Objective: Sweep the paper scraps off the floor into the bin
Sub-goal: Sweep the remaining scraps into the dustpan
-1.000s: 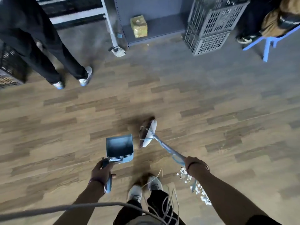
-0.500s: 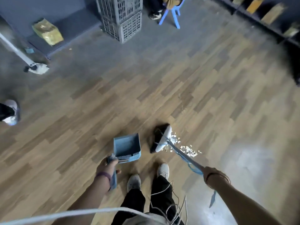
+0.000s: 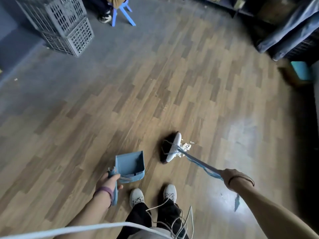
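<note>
Paper scraps (image 3: 186,146) beside broom head (image 3: 174,147), well apart from right fingers (image 3: 224,173)

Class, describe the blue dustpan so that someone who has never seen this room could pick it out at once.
On the wood-plank floor, find the person's white shoes at the bottom of the view. Just ahead and left of them, the left hand grips the dustpan by its handle. It is an open blue box with comb teeth, unlike the dark-bristled broom on its right.

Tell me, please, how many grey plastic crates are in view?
2. The upper crate sits stacked on the lower crate, far left on the floor; more may be hidden off-frame.
</note>
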`<move>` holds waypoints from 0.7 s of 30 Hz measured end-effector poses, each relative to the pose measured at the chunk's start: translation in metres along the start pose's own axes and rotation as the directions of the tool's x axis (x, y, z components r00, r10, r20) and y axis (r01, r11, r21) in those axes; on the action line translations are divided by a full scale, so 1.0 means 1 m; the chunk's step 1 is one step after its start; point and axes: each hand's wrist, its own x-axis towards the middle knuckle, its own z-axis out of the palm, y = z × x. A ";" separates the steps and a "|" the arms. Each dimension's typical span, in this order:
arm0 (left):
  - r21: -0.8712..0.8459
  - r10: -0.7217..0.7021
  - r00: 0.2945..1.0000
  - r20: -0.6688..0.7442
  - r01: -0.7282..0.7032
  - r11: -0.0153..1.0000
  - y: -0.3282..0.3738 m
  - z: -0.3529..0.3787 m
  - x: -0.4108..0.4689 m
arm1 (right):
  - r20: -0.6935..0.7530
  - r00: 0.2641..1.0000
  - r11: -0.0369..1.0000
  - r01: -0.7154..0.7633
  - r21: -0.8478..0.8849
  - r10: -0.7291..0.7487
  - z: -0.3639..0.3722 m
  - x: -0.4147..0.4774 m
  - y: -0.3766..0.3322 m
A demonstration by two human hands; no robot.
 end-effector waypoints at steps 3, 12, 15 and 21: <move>0.064 0.013 1.000 0.002 -0.013 0.998 0.000 0.024 -0.002 | 0.026 0.999 0.991 0.033 0.127 -0.037 0.007 0.010 0.023; 0.239 0.084 0.996 0.029 -0.088 0.967 0.012 0.102 -0.021 | 0.072 0.997 0.799 -0.060 0.598 0.021 -0.043 0.039 0.030; 0.299 0.096 0.994 0.061 -0.110 0.948 0.016 0.122 -0.025 | 0.130 0.991 0.699 -0.112 0.706 0.028 -0.053 0.062 0.028; 0.420 0.122 0.984 0.130 -0.166 0.892 0.030 0.146 -0.014 | 0.140 0.990 0.582 -0.130 0.803 0.029 -0.065 0.087 0.011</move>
